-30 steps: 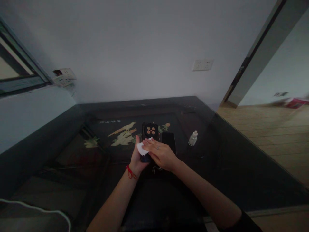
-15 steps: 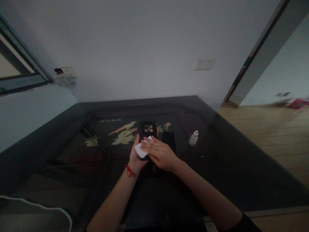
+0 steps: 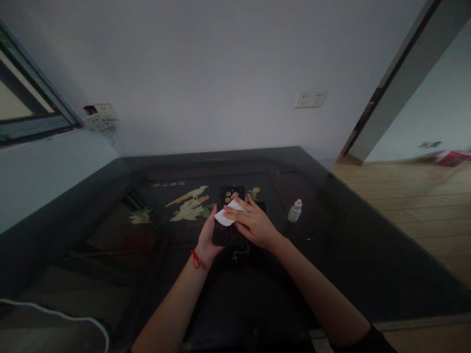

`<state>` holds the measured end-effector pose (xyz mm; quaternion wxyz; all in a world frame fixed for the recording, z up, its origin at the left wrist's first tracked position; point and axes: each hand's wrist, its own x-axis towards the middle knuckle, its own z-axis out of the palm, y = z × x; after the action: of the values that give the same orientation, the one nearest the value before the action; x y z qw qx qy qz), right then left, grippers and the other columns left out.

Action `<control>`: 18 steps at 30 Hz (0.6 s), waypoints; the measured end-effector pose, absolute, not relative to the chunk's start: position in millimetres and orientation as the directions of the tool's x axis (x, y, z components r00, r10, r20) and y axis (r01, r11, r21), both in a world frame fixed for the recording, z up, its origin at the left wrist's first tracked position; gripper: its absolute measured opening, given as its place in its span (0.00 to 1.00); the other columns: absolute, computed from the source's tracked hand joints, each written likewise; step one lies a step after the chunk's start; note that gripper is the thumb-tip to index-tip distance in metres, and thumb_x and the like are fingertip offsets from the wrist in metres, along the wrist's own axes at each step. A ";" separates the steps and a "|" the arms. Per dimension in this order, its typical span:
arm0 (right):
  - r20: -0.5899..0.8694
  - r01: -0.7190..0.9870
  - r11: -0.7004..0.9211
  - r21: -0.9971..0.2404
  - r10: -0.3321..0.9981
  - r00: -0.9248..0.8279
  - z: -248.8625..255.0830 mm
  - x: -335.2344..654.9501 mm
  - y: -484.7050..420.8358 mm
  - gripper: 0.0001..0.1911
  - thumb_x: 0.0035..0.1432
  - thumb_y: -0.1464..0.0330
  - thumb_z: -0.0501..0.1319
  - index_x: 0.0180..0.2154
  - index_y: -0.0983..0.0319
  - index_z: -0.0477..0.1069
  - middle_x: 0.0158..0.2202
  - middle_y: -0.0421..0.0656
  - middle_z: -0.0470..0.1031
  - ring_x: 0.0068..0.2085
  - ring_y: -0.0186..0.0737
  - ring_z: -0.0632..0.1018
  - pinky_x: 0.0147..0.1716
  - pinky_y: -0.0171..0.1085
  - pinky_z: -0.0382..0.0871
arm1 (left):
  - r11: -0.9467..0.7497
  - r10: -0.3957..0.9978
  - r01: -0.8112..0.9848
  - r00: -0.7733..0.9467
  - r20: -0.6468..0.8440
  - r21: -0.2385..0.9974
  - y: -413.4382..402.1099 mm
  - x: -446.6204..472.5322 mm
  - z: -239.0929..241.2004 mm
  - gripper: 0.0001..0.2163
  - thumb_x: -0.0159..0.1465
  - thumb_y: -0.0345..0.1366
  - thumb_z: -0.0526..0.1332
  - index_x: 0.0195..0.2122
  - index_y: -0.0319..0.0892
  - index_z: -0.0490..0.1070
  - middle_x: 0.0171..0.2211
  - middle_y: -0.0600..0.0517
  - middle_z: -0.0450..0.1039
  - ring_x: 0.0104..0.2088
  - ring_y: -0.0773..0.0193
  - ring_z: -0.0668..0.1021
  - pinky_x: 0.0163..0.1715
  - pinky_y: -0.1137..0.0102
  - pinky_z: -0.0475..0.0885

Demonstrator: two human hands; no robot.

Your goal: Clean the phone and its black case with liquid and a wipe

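Observation:
A black phone case [image 3: 228, 237] with a round camera area near its top, perhaps with a phone inside, rests in my left hand [image 3: 208, 240]. My fingers wrap its left side from below. My right hand [image 3: 255, 225] presses a folded white wipe [image 3: 225, 216] flat against the back of it, just under the camera circles. Partly hidden behind my right hand, a second dark phone [image 3: 262, 206] lies on the table. A thin strap or chain [image 3: 241, 253] hangs below the case.
The dark glossy table [image 3: 353, 264] bears an inlaid bird picture [image 3: 189, 208]. A small clear bottle with a white cap [image 3: 295, 211] stands to the right. A white cable [image 3: 69, 316] runs along the lower left. Wall sockets [image 3: 311, 99] sit behind the table.
My right hand has slid the wipe up and to the right across the back of the case. The case has shifted slightly right and turned, covering more of the second phone.

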<state>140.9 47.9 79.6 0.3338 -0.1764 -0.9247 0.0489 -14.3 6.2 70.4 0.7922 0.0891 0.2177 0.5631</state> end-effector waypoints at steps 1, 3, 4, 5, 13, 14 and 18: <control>0.602 0.293 0.932 -0.216 0.363 -0.711 79.9 141.5 48.5 0.22 0.60 0.75 0.51 0.55 0.54 0.65 0.56 0.39 0.68 0.64 0.40 0.54 0.62 0.58 0.46 | 0.343 0.934 -0.853 0.267 -0.238 0.392 6.6 -14.6 69.8 0.22 0.67 0.45 0.46 0.52 0.33 0.68 0.34 0.45 0.79 0.34 0.59 0.80 0.46 0.63 0.70; 0.621 0.274 0.936 -0.221 0.352 -0.700 79.6 143.7 50.5 0.22 0.59 0.75 0.52 0.54 0.54 0.66 0.54 0.39 0.70 0.64 0.40 0.56 0.62 0.57 0.46 | 0.327 0.941 -0.856 0.253 -0.227 0.401 7.7 -15.7 69.3 0.22 0.67 0.44 0.46 0.53 0.34 0.67 0.36 0.45 0.79 0.36 0.59 0.80 0.46 0.64 0.69; 0.636 0.261 0.940 -0.222 0.342 -0.692 79.0 145.2 52.0 0.21 0.59 0.74 0.52 0.53 0.55 0.67 0.54 0.39 0.71 0.63 0.40 0.57 0.62 0.57 0.46 | 0.319 0.943 -0.858 0.245 -0.226 0.403 8.1 -16.3 69.5 0.22 0.67 0.44 0.45 0.53 0.35 0.67 0.36 0.45 0.79 0.36 0.60 0.80 0.46 0.64 0.69; 0.653 0.248 0.943 -0.222 0.333 -0.680 78.1 147.0 53.8 0.21 0.59 0.74 0.52 0.52 0.55 0.68 0.53 0.40 0.71 0.63 0.40 0.59 0.62 0.56 0.46 | 0.312 0.945 -0.860 0.237 -0.226 0.404 8.4 -16.9 70.1 0.22 0.68 0.44 0.45 0.53 0.35 0.66 0.37 0.46 0.79 0.36 0.60 0.80 0.47 0.64 0.69; 0.758 0.309 0.877 -0.369 0.476 -0.446 73.5 156.9 64.4 0.20 0.62 0.73 0.48 0.55 0.59 0.66 0.57 0.44 0.67 0.60 0.39 0.65 0.60 0.49 0.56 | 0.389 0.920 -0.820 0.322 -0.223 0.419 0.2 -16.6 81.7 0.24 0.67 0.48 0.44 0.52 0.36 0.67 0.42 0.42 0.77 0.43 0.54 0.78 0.49 0.54 0.67; 0.751 0.323 0.852 -0.411 0.518 -0.410 74.2 156.6 64.6 0.21 0.63 0.72 0.48 0.56 0.59 0.64 0.58 0.44 0.65 0.60 0.39 0.64 0.60 0.49 0.56 | 0.405 0.913 -0.811 0.339 -0.225 0.422 -1.4 -14.4 82.4 0.24 0.67 0.48 0.45 0.52 0.36 0.67 0.42 0.42 0.76 0.44 0.53 0.78 0.49 0.54 0.67; 0.708 0.386 0.779 -0.494 0.618 -0.341 75.1 151.6 62.2 0.21 0.65 0.71 0.47 0.58 0.57 0.62 0.59 0.43 0.64 0.62 0.41 0.61 0.61 0.51 0.54 | 0.469 0.881 -0.758 0.363 -0.303 0.454 -4.3 -4.5 82.1 0.24 0.66 0.48 0.48 0.54 0.36 0.65 0.43 0.41 0.76 0.44 0.53 0.78 0.50 0.55 0.67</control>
<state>151.6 62.2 75.1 0.4831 -0.3100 -0.8100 0.1200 -4.5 -4.3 82.1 0.8170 0.1189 0.2586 0.5016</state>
